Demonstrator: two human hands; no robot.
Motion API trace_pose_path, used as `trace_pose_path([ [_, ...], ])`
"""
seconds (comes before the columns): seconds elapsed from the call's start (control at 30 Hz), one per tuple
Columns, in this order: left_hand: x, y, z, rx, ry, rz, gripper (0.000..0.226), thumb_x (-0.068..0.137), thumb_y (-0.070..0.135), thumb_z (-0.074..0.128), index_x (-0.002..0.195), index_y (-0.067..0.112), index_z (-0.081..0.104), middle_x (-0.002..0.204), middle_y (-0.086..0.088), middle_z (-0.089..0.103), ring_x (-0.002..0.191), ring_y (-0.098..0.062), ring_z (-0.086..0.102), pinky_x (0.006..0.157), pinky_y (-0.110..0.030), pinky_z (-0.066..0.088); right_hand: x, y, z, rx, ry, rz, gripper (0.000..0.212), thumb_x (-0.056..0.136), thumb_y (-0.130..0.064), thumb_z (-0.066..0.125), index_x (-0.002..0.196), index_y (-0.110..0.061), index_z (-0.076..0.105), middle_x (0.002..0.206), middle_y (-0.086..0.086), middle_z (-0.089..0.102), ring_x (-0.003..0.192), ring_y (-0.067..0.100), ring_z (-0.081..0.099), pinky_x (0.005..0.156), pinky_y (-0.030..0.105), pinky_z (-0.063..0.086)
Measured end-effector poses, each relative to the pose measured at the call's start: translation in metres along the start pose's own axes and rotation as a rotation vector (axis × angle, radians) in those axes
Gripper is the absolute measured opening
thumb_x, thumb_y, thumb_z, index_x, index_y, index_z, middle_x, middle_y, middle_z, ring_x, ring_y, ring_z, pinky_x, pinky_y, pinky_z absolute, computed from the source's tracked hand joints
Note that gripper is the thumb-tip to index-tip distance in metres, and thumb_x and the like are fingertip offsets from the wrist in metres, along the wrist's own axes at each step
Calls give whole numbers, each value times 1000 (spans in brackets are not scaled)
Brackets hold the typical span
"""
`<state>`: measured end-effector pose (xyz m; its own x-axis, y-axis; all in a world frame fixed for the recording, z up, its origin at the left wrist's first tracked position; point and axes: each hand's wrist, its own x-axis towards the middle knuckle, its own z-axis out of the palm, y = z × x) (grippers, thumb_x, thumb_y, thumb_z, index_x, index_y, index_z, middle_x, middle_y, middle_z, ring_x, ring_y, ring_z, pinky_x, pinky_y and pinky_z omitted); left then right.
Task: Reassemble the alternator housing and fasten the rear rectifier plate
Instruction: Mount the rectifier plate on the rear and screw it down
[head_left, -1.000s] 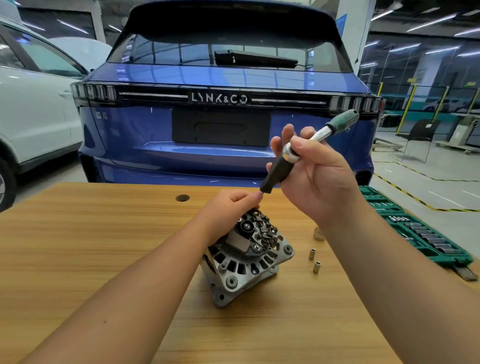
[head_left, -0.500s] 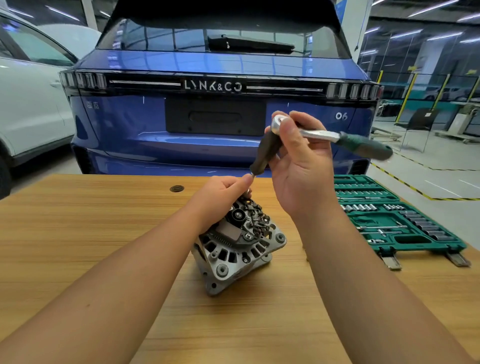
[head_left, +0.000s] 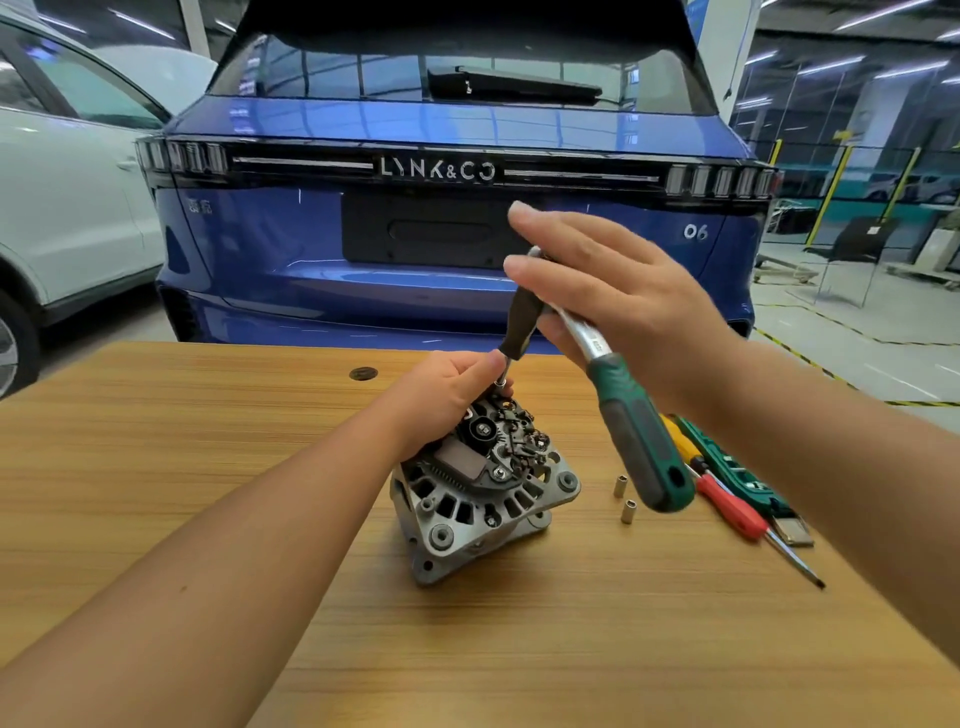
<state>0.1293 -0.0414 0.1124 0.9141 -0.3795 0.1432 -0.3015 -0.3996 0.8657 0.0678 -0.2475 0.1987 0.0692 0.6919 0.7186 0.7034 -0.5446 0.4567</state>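
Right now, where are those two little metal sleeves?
The two metal sleeves stand on the wooden table, right of the alternator, beside the ratchet's green handle.

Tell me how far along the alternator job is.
Done: housing halves look joined on the table. In hand: left hand steadies the socket tip at the rear plate; right hand holds the ratchet. Left: two spacers lie loose; tightness unclear.
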Motion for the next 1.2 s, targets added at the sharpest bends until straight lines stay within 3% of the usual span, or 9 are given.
trace_pose_path([
  [0.2, 2, -1, -2, 0, -5, -62, 69, 77, 90, 32, 96, 41, 76, 94, 20, 76, 101, -14, 69, 98, -50, 49, 34, 14, -29, -269, -314, -192, 33, 104, -23, 55, 133, -7, 62, 127, 14, 65, 96, 38, 65, 78, 50, 53],
  [0.3, 9, -6, 0, -204, 1, -97, 53, 101, 64, 34, 95, 36, 79, 98, 8, 78, 103, -23, 69, 100, -50, 51, 62, 8, -41, -322, -539, -216, 42, 105, -37, 39, 131, -13, 61, 117, 11, 66, 97, 37, 59, 79, 47, 50],
  [0.37, 10, -5, 2, -339, 17, -145, 62, 106, 56, 29, 106, 19, 78, 95, 2, 78, 97, -21, 70, 92, -32, 57, 81, -2, -45, -396, -711, -190, 56, 99, -52, 23, 115, -17, 64, 101, 4, 67, 94, 32, 59, 76, 43, 49],
  [0.5, 6, -3, -1, -249, -47, -131, 81, 84, 85, 22, 97, 29, 80, 109, 4, 77, 107, -20, 71, 102, -45, 47, 100, -11, -32, -427, -859, 157, 59, 96, -67, 22, 73, -22, 52, 63, -4, 52, 55, 17, 49, 46, 27, 32],
  [0.63, 2, -3, -5, -225, -85, -162, 70, 84, 80, 31, 98, 31, 79, 108, 2, 77, 108, -24, 70, 106, -52, 44, 105, -4, -25, -92, -837, 769, 66, 100, -65, 33, 69, -13, 61, 50, 1, 66, 41, 17, 59, 48, 28, 39],
  [0.77, -1, -2, -10, -194, -120, -86, 46, 84, 63, 53, 99, 28, 80, 107, -1, 77, 101, -24, 73, 102, -54, 50, 94, -5, -21, 604, -599, 1436, 51, 101, -52, 44, 84, -8, 63, 48, 5, 61, 33, 16, 47, 60, 34, 57],
  [0.87, -3, -1, -14, -157, -186, -32, 44, 70, 58, 66, 100, 29, 79, 108, -2, 76, 102, -26, 72, 99, -54, 54, 82, -15, -18, 1095, -332, 1654, 44, 99, -53, 48, 95, -14, 69, 48, -2, 46, 36, 13, 33, 55, 30, 56],
  [1.0, -8, 0, -17, -111, -240, -4, 42, 66, 58, 72, 98, 30, 79, 106, 0, 76, 100, -25, 73, 97, -53, 55, 62, -32, -13, 1225, -149, 1486, 40, 97, -52, 55, 97, -15, 69, 55, -7, 44, 50, 12, 36, 52, 24, 44],
  [1.2, -14, 10, -16, 7, -230, -30, 43, 65, 65, 71, 95, 35, 78, 101, 4, 77, 95, -18, 74, 93, -49, 57, 43, -53, 1, 1562, 226, 1159, 31, 94, -46, 57, 114, -25, 68, 106, -3, 74, 96, 14, 68, 83, 32, 52],
])
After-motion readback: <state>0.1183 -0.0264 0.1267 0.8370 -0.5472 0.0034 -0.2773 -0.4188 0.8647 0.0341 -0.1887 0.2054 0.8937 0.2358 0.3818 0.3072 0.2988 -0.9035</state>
